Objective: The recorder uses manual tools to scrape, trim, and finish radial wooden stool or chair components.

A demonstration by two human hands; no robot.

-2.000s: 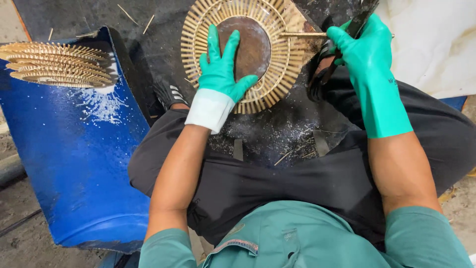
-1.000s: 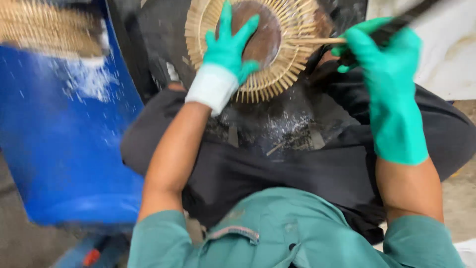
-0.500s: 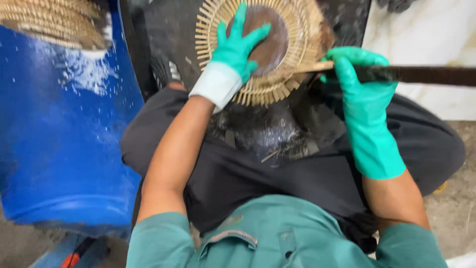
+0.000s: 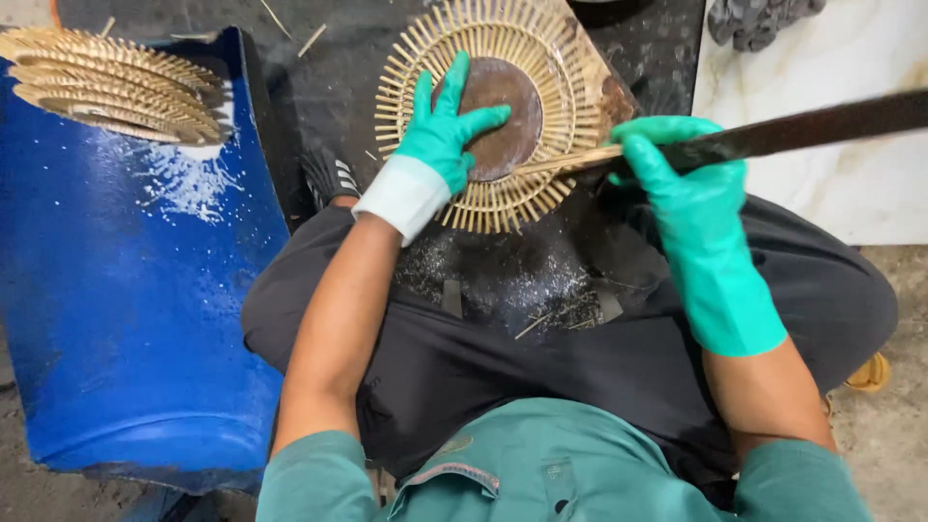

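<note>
A round woven disc of bamboo strips (image 4: 527, 43) with a dark round centre piece (image 4: 503, 116) lies on a wooden block (image 4: 616, 97) in front of my knees. My left hand (image 4: 440, 130), in a green glove, presses flat on the disc with fingers spread. My right hand (image 4: 677, 159), also gloved green, grips a long dark blade (image 4: 822, 124) that runs off to the right. The blade's near end meets a thin bamboo strip (image 4: 565, 162) lying across the disc's lower edge.
A blue barrel (image 4: 126, 309) lies on its side at left, with a stack of finished woven discs (image 4: 106, 82) on its far end. A white marbled slab (image 4: 822, 58) is at right, a grey cloth (image 4: 759, 17) at the top. Bamboo slivers dot my dark apron (image 4: 522, 319).
My right hand has swung the blade from pointing up-right to lying nearly level across the disc's lower edge. My left hand has stayed pressed on the disc.
</note>
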